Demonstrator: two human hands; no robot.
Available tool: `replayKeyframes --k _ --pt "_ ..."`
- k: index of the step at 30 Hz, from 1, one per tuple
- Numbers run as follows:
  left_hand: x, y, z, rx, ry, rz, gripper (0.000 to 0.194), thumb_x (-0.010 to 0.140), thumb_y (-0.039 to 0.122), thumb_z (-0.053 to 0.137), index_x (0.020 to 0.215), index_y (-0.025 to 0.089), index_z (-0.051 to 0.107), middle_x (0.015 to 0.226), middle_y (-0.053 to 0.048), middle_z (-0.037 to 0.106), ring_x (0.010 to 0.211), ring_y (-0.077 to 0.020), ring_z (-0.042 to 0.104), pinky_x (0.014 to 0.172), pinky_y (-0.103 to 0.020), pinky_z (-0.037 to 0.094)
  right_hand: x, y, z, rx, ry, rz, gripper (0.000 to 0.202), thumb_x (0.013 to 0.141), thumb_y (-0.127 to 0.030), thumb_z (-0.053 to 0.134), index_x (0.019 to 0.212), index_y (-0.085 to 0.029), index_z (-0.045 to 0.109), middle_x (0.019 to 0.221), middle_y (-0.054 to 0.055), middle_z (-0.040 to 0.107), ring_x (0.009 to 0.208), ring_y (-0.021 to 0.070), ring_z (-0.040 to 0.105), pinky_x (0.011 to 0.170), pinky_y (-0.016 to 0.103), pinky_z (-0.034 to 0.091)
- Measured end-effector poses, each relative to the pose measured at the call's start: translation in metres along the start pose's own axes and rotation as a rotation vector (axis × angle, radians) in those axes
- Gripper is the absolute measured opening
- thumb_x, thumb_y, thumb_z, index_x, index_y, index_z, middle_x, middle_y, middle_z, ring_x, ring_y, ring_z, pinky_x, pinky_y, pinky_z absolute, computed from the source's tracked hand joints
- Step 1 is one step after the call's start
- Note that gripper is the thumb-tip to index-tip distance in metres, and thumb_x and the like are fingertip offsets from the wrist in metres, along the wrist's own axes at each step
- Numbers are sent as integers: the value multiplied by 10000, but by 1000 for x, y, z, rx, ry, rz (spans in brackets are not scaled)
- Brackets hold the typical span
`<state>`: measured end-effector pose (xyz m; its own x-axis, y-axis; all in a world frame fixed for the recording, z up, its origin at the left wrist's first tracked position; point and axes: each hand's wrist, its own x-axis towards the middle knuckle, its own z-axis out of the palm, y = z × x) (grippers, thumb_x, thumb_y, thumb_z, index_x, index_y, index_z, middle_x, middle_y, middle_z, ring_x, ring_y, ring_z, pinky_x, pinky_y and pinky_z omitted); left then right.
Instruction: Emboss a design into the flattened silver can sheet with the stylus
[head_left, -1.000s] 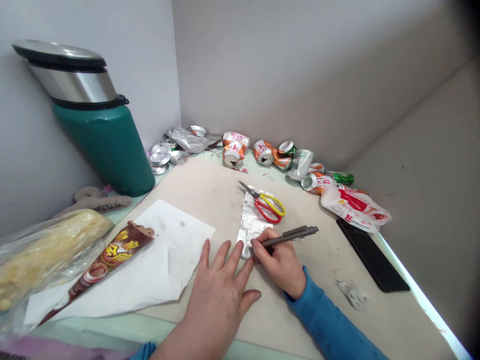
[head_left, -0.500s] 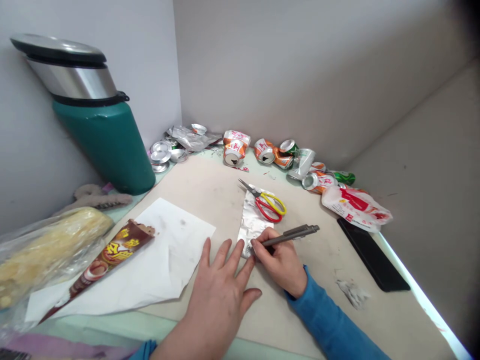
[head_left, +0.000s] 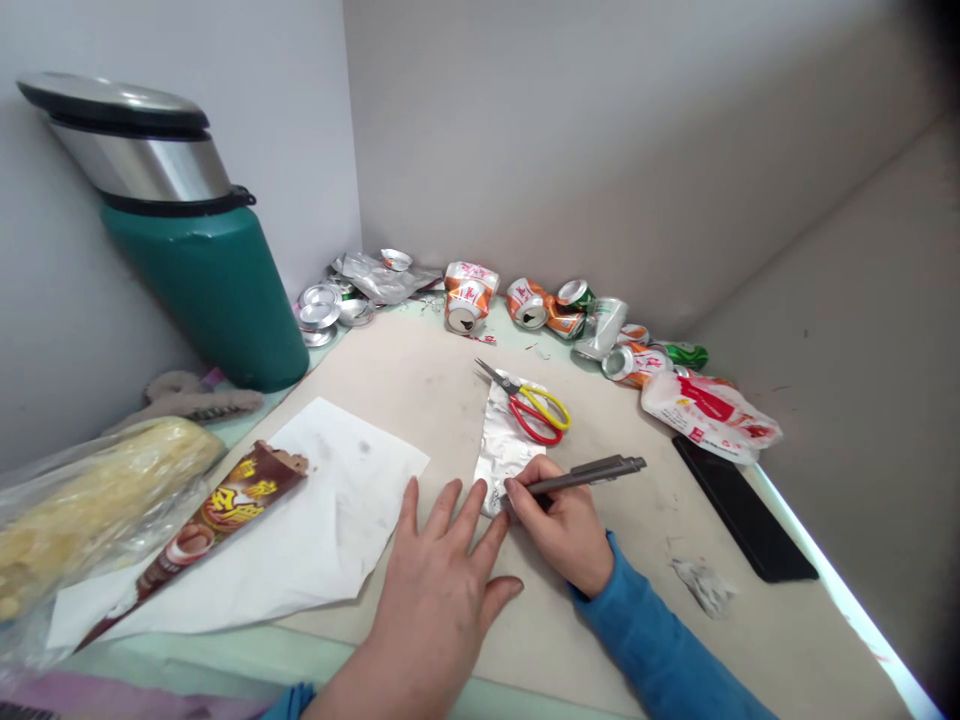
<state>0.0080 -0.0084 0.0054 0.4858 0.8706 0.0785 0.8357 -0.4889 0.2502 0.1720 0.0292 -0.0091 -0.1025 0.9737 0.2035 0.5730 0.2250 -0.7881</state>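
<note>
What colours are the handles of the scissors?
One red, one yellow; the head view shows the scissors best.

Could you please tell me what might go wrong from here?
1. The pen in the right hand works close to the fingers of the left hand, so a slip might jab them.
2. The scissors lie on the crinkled metal strip; if it shifts, they could be dragged along.
3. The cone lies on its side on the white paper, brown contents showing at its wide end, and could leave smears.
</note>
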Motion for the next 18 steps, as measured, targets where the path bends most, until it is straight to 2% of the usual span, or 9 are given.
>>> replayKeyframes --k 18 --pt "-1 0 1 6 -1 7 467 883 520 451 1287 294 514 1409 -57 448 1279 -340 401 1047 -668 214 3 -1 0 -64 -24 -4 198 859 -297 523 682 -214 490 566 -22 518 545 142 495 538 254 386"
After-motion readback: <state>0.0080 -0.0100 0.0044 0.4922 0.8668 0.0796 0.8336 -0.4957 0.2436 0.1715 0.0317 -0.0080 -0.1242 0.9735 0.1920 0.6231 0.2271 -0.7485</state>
